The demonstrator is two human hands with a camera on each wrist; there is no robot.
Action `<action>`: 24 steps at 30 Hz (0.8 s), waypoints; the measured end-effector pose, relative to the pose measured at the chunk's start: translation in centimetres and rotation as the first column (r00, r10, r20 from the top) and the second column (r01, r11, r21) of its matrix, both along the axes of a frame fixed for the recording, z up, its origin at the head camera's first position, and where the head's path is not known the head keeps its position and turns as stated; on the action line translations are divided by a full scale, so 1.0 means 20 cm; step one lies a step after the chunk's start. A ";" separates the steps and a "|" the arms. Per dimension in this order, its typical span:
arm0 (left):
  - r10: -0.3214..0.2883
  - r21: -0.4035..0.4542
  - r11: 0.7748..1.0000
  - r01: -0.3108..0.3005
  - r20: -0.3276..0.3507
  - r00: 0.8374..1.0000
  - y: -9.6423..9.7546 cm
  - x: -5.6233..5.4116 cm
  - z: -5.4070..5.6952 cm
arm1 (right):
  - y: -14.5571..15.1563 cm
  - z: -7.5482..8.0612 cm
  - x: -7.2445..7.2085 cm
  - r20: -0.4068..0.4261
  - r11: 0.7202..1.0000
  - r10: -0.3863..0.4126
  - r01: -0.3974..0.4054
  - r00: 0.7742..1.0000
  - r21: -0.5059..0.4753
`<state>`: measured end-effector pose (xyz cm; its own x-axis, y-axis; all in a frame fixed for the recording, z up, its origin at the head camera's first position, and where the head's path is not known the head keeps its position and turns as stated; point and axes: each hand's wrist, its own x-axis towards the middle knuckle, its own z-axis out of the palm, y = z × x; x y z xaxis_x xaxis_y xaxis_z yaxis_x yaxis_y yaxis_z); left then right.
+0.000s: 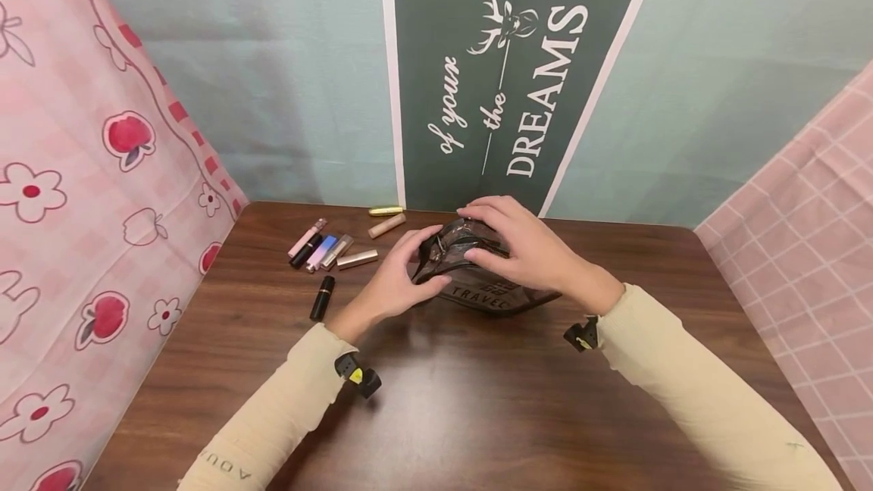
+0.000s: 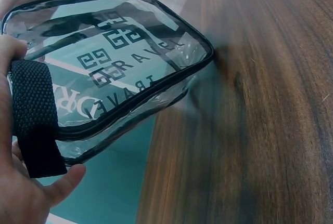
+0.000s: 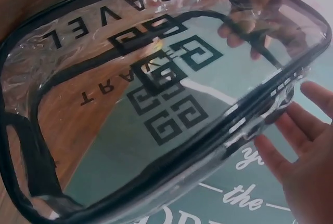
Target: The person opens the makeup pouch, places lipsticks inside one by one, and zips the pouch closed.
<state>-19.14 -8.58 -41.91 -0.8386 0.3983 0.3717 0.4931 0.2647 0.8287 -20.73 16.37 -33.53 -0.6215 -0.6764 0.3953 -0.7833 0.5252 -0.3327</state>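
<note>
A clear travel pouch (image 1: 470,283) with black edging and the word TRAVEL stands tilted on the table between both hands. My left hand (image 1: 397,279) grips its left end, thumb toward the near side. In the left wrist view, a black woven strap (image 2: 34,115) lies at that hand. My right hand (image 1: 521,241) holds the pouch's upper edge, thumb on the near side and fingers over the far side. In the right wrist view, those fingers (image 3: 299,130) touch the black zipper edge (image 3: 208,143). No contents show inside the pouch.
Left of the pouch lie several lipstick-like tubes: a black one (image 1: 322,298) nearest, a blue-and-pink one (image 1: 321,252), a pale one (image 1: 358,259), a beige one (image 1: 386,226) and a gold one (image 1: 385,211). Fabric curtains (image 1: 314,97) border the brown wooden table (image 1: 477,415).
</note>
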 end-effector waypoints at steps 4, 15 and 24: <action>-0.009 -0.022 1.000 0.010 0.054 0.999 0.00 0.00 0.00 | -0.01 0.00 0.01 0.041 1.000 0.001 -0.002 0.999 0.025; -0.004 -0.038 0.999 0.005 0.020 1.000 -0.01 0.00 -0.04 | 0.02 -0.02 0.01 0.061 1.000 -0.019 0.017 0.998 0.025; 0.005 0.062 0.998 -0.004 -0.004 1.000 0.00 0.00 -0.05 | 0.01 -0.01 0.02 0.061 1.000 -0.007 0.006 0.998 0.013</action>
